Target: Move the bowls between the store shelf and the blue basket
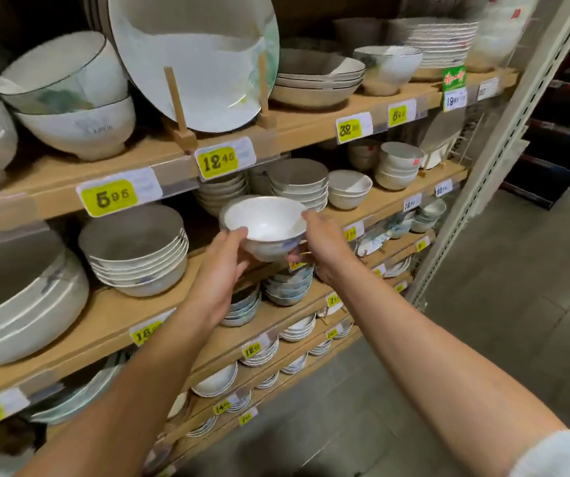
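Head view of a store shelf (111,315) of light wooden boards, several tiers deep, held at its right end by a pale perforated metal upright (503,149). Yellow price tags (111,197) in clear holders run along the front edge of each board.

A white bowl (264,225) with a thin dark rim is held upright in the air in front of the second board, level with its stock and clear of the wood. The left hand (221,266) grips it from the near left side, thumb on the rim and fingers curled beneath the base. The right hand (325,246) grips the right side, thumb tip on the rim and fingers tucked under the bowl. Both forearms reach in from the lower edge; a pale sleeve (562,456) shows at the right corner.

Top board: a large plate (194,53) stands tilted on a wooden stand (178,108), with two nested deep bowls (70,98) to its left and shallow stacked dishes (318,80) to its right.

Second board: a stack of grey-lined bowls (135,256) to the left of the hands, and a similar stack (299,187) just behind the held bowl.

Lower boards carry smaller stacks. The floor (500,321) is grey tile. The frame is slightly motion-blurred.
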`<state>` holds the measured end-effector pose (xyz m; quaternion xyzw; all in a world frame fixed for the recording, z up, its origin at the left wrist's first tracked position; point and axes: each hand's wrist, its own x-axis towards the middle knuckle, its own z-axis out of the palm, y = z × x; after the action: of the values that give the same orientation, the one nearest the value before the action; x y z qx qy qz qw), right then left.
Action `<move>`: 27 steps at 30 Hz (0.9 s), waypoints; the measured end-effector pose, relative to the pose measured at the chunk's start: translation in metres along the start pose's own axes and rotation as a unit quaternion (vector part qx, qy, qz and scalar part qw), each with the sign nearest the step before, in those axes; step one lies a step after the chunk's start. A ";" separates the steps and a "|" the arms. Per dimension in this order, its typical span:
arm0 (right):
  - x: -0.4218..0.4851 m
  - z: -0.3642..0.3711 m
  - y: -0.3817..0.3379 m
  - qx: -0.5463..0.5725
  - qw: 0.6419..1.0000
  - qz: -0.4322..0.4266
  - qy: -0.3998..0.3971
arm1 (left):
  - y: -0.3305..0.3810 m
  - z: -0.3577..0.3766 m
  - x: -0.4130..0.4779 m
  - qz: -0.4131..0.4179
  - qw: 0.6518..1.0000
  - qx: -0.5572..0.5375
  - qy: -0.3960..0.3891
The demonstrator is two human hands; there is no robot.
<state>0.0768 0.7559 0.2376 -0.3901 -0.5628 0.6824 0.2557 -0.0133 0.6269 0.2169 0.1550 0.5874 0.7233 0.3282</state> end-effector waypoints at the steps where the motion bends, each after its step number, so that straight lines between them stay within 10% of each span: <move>1: 0.013 0.006 -0.002 -0.009 1.000 -0.006 0.004 | 0.003 0.001 0.009 0.020 0.999 0.022 0.015; 14: 0.120 0.045 0.007 -0.294 0.941 -0.168 0.020 | -0.005 0.009 0.104 0.029 0.928 0.234 0.289; 27: 0.127 0.033 0.027 -0.355 0.891 -0.281 0.024 | -0.032 0.021 0.123 0.028 0.897 0.262 0.354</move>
<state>-0.0194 0.8305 0.1823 -0.2962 -0.8478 0.3268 0.2945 -0.0820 0.7262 0.1719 -0.0143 0.8287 0.5588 0.0263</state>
